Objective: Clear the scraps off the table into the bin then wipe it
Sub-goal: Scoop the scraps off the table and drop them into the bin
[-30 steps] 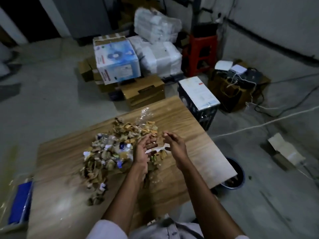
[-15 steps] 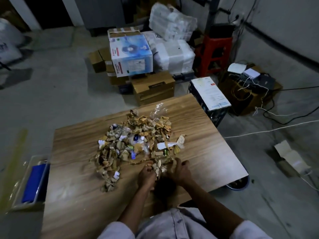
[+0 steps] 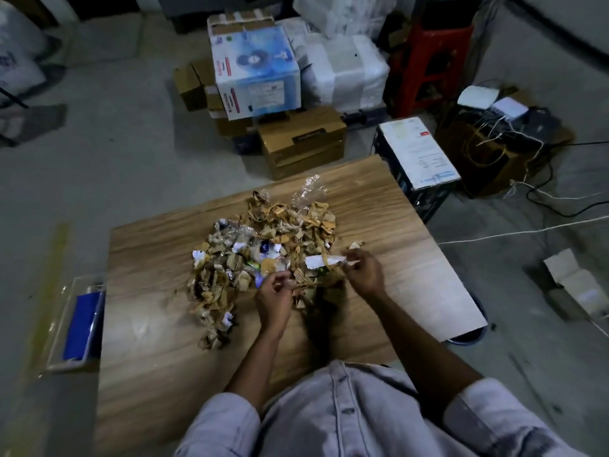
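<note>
Lying heaped on the middle of the table (image 3: 395, 258): scraps (image 3: 263, 249), mostly torn brown cardboard with bits of white paper, clear film at the far edge and a few blue pieces. A few loose bits trail toward the near left. The table is wood-grain, low, bare around the heap. Bin (image 3: 471, 338) on the floor at the table's right near corner; only a dark rim with a blue edge shows, the rest hidden under the tabletop.

Room: grey concrete floor, boxes (image 3: 257, 70) stacked beyond the table, a red stool (image 3: 428, 61) behind them, cables (image 3: 527, 232) running across the floor to the right. A clear tray (image 3: 66, 324) with something blue in it sits left of the table, touching its edge.

Both hands are at the heap's near right side. Left hand (image 3: 273, 298) is curled, fingers bent onto scraps; whether it grips any, cannot tell. Right hand (image 3: 364, 272) pinches a strip of white paper (image 3: 324, 261) at its right end. Forearms bare, pale sleeves rolled above the elbows.
</note>
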